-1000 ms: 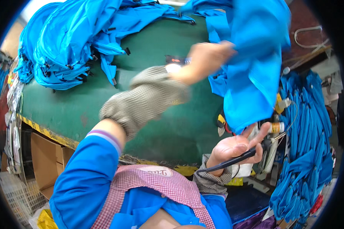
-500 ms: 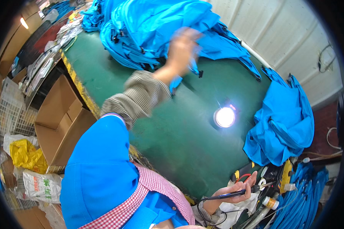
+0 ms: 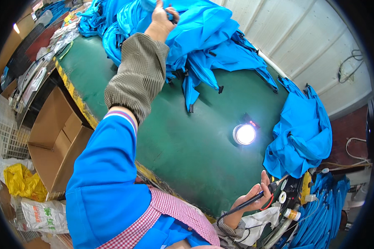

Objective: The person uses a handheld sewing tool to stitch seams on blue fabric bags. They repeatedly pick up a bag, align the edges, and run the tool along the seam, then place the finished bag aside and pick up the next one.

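Observation:
My left hand (image 3: 164, 20) reaches far over the table, its fingers closed on a bit of blue fabric at the top of a large heap of blue fabric pieces (image 3: 195, 31). Small black clips or end pieces hang along the edges of that heap. At the lower right, my right hand (image 3: 255, 200) is closed around a soldering iron (image 3: 257, 196) with a dark handle, a thin metal tip and a black cord. The tip points up and right, close to a smaller bundle of blue fabric (image 3: 299, 133).
A lit round lamp (image 3: 244, 134) stands on the green table (image 3: 187, 157). Beside my right hand lie white tape rolls, a small bottle (image 3: 292, 214) and blue strips (image 3: 322, 211). An open cardboard box (image 3: 56, 141) is left of the table; a white ribbed wall (image 3: 295, 37) rises behind.
My left hand has moved up and left, from above the heap's near edge to its top, and closed on fabric. The right hand still holds the soldering iron, now tilted more steeply upward.

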A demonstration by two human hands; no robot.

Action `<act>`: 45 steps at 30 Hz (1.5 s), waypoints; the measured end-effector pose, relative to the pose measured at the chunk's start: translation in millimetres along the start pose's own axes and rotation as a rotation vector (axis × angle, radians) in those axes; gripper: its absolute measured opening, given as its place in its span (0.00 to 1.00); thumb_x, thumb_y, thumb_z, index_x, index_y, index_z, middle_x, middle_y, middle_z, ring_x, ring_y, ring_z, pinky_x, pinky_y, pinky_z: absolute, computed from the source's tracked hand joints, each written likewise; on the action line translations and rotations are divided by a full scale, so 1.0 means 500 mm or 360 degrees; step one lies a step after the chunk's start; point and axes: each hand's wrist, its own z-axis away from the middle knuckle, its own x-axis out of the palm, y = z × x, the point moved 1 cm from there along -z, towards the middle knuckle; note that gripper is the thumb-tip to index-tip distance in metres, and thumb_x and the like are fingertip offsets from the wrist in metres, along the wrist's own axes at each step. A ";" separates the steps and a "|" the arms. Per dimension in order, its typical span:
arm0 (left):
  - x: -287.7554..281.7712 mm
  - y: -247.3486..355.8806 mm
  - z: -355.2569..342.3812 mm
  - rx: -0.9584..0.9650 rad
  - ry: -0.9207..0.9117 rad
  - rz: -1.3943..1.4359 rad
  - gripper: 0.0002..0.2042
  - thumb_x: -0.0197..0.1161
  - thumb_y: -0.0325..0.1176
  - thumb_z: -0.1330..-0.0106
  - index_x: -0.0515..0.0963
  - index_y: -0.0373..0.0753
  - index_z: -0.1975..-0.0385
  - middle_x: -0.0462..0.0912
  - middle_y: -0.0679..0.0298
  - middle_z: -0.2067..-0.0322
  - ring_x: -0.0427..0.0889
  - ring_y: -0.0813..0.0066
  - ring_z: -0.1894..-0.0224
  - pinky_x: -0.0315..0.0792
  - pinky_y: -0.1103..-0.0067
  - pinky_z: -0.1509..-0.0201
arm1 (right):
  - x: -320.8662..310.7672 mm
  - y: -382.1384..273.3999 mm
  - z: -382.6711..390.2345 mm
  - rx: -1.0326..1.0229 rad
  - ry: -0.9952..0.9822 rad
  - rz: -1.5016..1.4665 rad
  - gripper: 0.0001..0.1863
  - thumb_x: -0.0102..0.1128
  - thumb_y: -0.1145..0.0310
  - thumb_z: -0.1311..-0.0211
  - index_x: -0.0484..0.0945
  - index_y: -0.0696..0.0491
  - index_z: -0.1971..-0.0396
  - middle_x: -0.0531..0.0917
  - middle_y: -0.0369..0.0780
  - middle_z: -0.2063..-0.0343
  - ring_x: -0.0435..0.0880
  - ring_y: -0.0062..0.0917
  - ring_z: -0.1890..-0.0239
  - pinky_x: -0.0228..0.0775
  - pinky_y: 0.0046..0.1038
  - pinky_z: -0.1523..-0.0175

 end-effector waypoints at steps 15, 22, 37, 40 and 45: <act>0.036 -0.467 0.652 -0.0361 -0.0173 -0.0966 0.11 0.67 0.29 0.42 0.77 0.34 0.62 0.78 0.70 0.77 0.70 0.87 0.82 0.62 0.85 0.83 | 0.113 -0.015 -0.104 -0.0178 0.0407 -0.0417 0.14 0.58 0.76 0.40 0.61 0.57 0.61 0.78 0.51 0.64 0.81 0.35 0.61 0.72 0.35 0.51; 0.056 -0.489 0.638 -0.0718 -0.0341 -0.1218 0.29 0.75 0.30 0.53 0.71 0.31 0.50 0.78 0.57 0.53 0.77 0.71 0.51 0.70 0.74 0.45 | 0.180 0.010 -0.104 -0.0108 0.0303 -0.0177 0.21 0.71 0.75 0.50 0.63 0.53 0.65 0.71 0.38 0.69 0.68 0.20 0.71 0.62 0.21 0.63; 0.071 -0.508 0.638 -0.0905 -0.0207 -0.0949 0.22 0.73 0.28 0.50 0.76 0.29 0.55 0.82 0.56 0.58 0.81 0.69 0.59 0.75 0.74 0.52 | 0.125 0.073 -0.080 0.0318 0.0267 -0.0237 0.24 0.73 0.73 0.53 0.64 0.51 0.63 0.67 0.31 0.73 0.64 0.14 0.75 0.62 0.16 0.69; 0.081 -0.507 0.630 -0.0910 -0.0318 -0.1154 0.21 0.73 0.28 0.50 0.77 0.29 0.57 0.82 0.57 0.60 0.82 0.71 0.61 0.76 0.75 0.54 | 0.128 0.084 -0.088 0.0251 0.0294 -0.0173 0.24 0.74 0.72 0.53 0.64 0.51 0.63 0.67 0.31 0.76 0.64 0.14 0.77 0.63 0.16 0.70; 0.070 -0.521 0.640 -0.0821 -0.0195 -0.1167 0.19 0.74 0.29 0.50 0.78 0.29 0.59 0.83 0.58 0.63 0.82 0.73 0.63 0.76 0.76 0.56 | 0.098 0.067 -0.068 0.0105 0.0257 0.0017 0.21 0.69 0.67 0.47 0.70 0.56 0.56 0.76 0.37 0.70 0.75 0.24 0.74 0.68 0.23 0.67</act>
